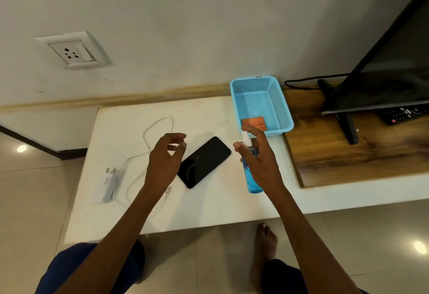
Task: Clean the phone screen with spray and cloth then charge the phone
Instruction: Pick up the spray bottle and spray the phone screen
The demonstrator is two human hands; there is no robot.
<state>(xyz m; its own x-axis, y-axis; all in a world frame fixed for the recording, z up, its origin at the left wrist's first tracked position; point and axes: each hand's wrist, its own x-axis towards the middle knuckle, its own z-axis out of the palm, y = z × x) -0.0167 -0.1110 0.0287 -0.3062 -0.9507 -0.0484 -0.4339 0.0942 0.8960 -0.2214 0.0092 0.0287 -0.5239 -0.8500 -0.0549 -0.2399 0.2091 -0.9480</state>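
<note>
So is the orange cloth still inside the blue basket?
Yes, the orange cloth lies on the bottom of the blue basket, at the corner nearest the right hand.

Brightness: dim, warm indoor light.
Glare: round ceiling-light reflections on the glossy beige floor tiles [22, 148].
Shadows: soft, faint.
Distortion: wide-angle bending at the edges, tilting the white wall socket [73, 50].
Focus: slightly soft throughout.

Arms: we see both forearms [130, 219] bare, no sleeves
Legs: dark blue trousers [69, 268], lower left
Foot [265, 239]: bare
</note>
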